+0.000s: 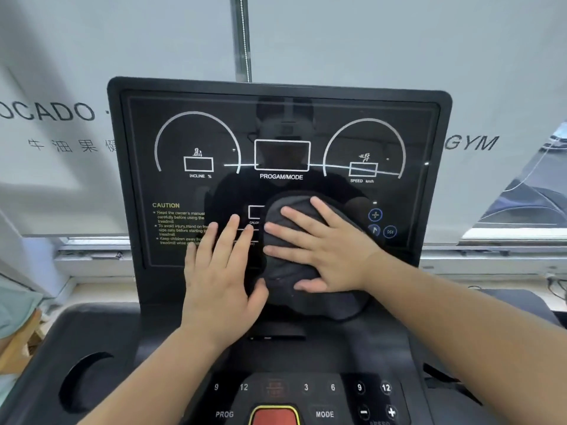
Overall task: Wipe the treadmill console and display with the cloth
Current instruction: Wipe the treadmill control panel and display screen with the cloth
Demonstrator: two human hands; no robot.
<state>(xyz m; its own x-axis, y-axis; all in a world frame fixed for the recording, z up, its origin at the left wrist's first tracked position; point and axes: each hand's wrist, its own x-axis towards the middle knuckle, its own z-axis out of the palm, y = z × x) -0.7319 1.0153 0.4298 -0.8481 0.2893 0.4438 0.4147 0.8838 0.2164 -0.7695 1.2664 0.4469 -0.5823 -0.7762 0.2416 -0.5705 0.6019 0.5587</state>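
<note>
The treadmill's upright black display (282, 124) fills the middle of the view, with white dials and yellow caution text. A dark grey cloth (285, 265) lies bunched against its lower centre. My right hand (325, 250) presses flat on the cloth, fingers spread and pointing left. My left hand (221, 271) rests flat on the display just left of the cloth, fingers apart, thumb touching the cloth's edge. Below lies the console (306, 391) with number keys, PROG and MODE labels and a red stop button (274, 416).
A cup-holder recess (82, 381) sits in the console's left side. Behind the display hangs a pale window blind (368, 41) with lettering and a bead chain (244, 35). A window sill (92, 259) runs along behind at display-base height.
</note>
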